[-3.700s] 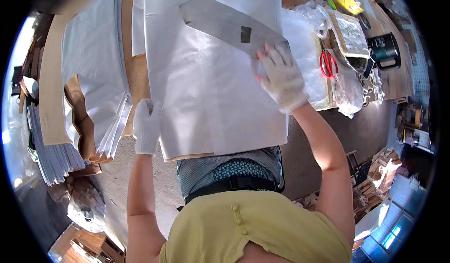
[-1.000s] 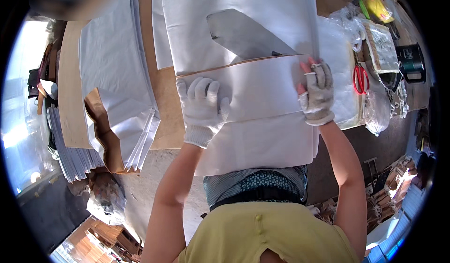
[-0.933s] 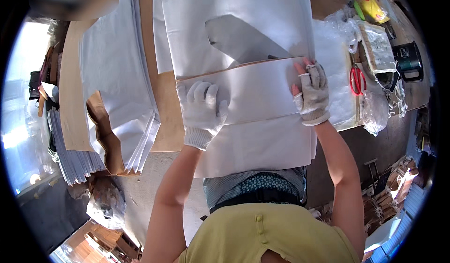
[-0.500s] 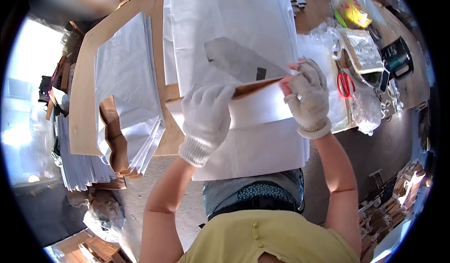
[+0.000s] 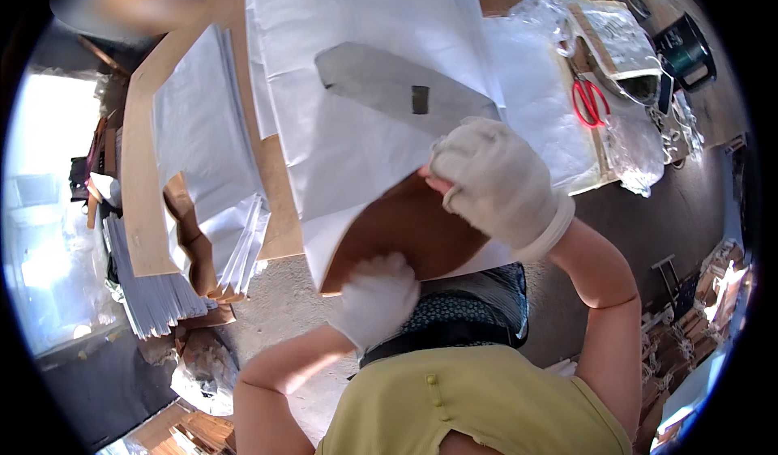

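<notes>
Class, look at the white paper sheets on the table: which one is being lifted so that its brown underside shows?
The sheet nearest the person, gripped by the gloved right hand and left hand; its near part curls up, showing brown. The side stacks lie flat and white.

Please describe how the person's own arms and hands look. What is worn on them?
Both hands wear white knitted work gloves: the left hand and the right hand. The right glove ends in a ribbed cuff at the wrist. The forearms are bare, without sleeves; no watch or bracelet shows. The shirt is yellow-green.
</notes>
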`<action>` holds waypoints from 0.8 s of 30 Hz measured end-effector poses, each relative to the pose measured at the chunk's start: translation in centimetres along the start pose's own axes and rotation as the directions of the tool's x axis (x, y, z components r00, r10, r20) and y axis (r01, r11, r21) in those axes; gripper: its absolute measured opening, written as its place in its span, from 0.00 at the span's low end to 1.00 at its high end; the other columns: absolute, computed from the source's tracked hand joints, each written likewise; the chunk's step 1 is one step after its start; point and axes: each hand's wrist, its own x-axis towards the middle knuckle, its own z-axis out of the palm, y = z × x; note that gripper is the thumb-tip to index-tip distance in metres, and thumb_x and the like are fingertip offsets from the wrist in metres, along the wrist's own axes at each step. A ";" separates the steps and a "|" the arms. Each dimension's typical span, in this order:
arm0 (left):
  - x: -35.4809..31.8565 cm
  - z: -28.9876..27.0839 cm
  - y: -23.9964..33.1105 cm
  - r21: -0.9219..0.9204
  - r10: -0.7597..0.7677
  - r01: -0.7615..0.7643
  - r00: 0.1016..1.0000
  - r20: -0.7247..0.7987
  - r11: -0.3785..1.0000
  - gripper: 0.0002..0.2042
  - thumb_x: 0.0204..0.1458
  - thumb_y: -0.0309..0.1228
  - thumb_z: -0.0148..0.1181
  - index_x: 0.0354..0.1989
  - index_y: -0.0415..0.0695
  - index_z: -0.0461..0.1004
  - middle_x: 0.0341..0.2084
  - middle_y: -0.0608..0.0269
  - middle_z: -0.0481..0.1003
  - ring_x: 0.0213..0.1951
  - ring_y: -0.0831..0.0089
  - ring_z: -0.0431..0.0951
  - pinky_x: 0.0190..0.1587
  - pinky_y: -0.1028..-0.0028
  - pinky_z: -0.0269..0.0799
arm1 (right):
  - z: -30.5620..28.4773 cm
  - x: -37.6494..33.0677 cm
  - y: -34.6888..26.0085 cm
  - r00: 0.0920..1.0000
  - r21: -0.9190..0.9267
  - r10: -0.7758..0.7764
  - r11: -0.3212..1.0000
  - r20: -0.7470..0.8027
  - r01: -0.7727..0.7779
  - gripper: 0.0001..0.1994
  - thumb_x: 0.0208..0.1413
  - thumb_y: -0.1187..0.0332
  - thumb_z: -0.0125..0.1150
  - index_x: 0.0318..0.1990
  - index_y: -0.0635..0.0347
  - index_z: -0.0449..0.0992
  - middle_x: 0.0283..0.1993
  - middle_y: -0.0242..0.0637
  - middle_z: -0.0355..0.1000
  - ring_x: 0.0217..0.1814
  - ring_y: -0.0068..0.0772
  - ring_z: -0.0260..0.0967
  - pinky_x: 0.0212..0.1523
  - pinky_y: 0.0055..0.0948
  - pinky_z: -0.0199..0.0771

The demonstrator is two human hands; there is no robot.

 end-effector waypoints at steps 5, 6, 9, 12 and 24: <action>9.2 -4.3 -0.5 -0.065 -0.129 0.140 0.980 0.150 0.988 0.07 0.60 0.35 0.59 0.40 0.47 0.80 0.47 0.53 0.80 0.42 0.56 0.83 0.47 0.55 0.81 | -0.3 -4.0 6.4 0.878 0.189 0.479 0.861 0.015 -0.473 0.05 0.59 0.68 0.64 0.40 0.55 0.81 0.44 0.39 0.79 0.50 0.45 0.76 0.55 0.41 0.77; 11.8 -4.4 -0.3 0.027 0.040 -0.039 0.999 -0.003 0.999 0.08 0.61 0.35 0.58 0.42 0.47 0.79 0.46 0.53 0.81 0.43 0.56 0.84 0.48 0.56 0.81 | 1.1 -6.7 8.6 0.901 -0.028 0.429 0.903 0.059 -0.428 0.05 0.59 0.68 0.63 0.39 0.55 0.81 0.45 0.40 0.79 0.50 0.45 0.76 0.55 0.42 0.77; 16.2 -3.0 -0.4 0.042 0.120 -0.119 0.993 -0.016 0.992 0.15 0.64 0.38 0.56 0.54 0.46 0.78 0.51 0.51 0.81 0.54 0.56 0.82 0.56 0.61 0.79 | 4.1 -10.2 10.0 0.877 -0.141 0.479 0.871 0.039 -0.470 0.04 0.59 0.69 0.62 0.38 0.56 0.81 0.46 0.40 0.79 0.52 0.47 0.76 0.56 0.44 0.76; 17.8 -1.9 -0.3 -0.188 0.086 -0.073 0.994 0.066 0.979 0.21 0.68 0.42 0.49 0.64 0.46 0.74 0.63 0.50 0.76 0.64 0.56 0.76 0.66 0.62 0.72 | 4.3 -12.6 9.2 0.783 -0.101 0.619 0.777 -0.059 -0.622 0.05 0.57 0.72 0.62 0.39 0.57 0.82 0.46 0.42 0.79 0.53 0.51 0.75 0.57 0.46 0.75; 18.8 -8.7 -7.0 -0.597 0.225 0.342 0.703 0.675 0.725 0.27 0.59 0.42 0.69 0.66 0.46 0.77 0.56 0.58 0.82 0.57 0.68 0.79 0.65 0.68 0.70 | 8.2 -13.1 3.8 0.886 0.020 0.459 0.888 -0.060 -0.459 0.24 0.64 0.62 0.61 0.66 0.60 0.76 0.68 0.50 0.74 0.73 0.50 0.69 0.81 0.54 0.53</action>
